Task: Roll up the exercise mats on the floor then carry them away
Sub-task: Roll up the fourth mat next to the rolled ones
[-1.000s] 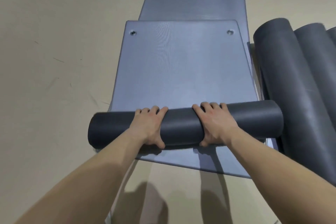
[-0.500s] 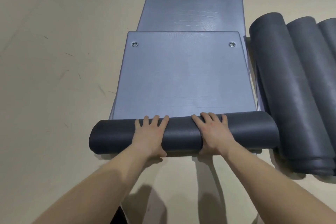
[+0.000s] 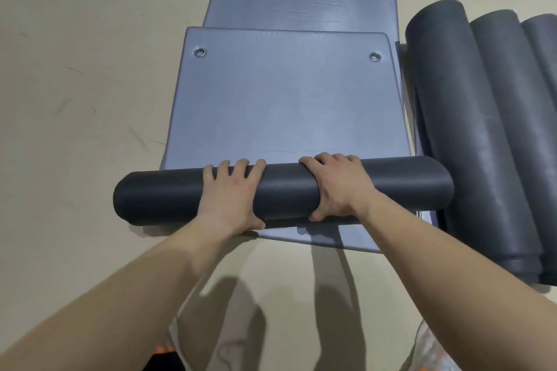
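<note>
Mat roll (image 3: 168, 199) farther forward under hands (image 3: 230, 200) (image 3: 340, 188)

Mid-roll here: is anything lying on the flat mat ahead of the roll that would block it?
Nothing visible. The left hand and right hand grip the roll directly, and the flat stretch ahead is bare up to its two eyelets. The rolled mats lie beside the roll's right end, off its path.

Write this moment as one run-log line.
mat part-rolled | left hand grips roll | right hand grips roll | rolled mats at right
</note>
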